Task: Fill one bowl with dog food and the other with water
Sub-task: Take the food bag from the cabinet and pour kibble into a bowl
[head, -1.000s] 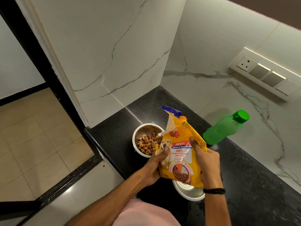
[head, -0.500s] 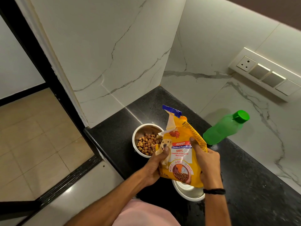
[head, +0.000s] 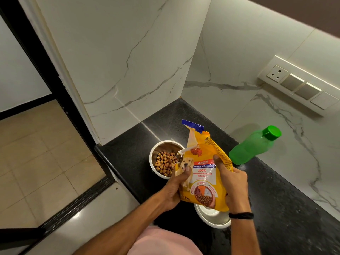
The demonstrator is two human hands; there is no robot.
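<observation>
A yellow dog food bag (head: 204,172) with a torn blue top stands upright above the black counter. My left hand (head: 175,190) grips its lower left side. My right hand (head: 232,184) grips its right edge, thumb across the front. Behind the bag to the left, a steel bowl (head: 158,150) holds brown kibble (head: 165,163). A second steel bowl (head: 213,217) sits under the bag, mostly hidden, and the part that shows looks empty. A green bottle (head: 252,147) with a green cap stands at the right against the wall.
The black counter (head: 285,218) ends at a corner of white marble walls. Its left edge drops to a tiled floor (head: 42,162). A switch panel (head: 298,85) is mounted on the right wall.
The bag's torn mouth has lifted slightly away from the kibble bowl; both hands keep the same hold.
</observation>
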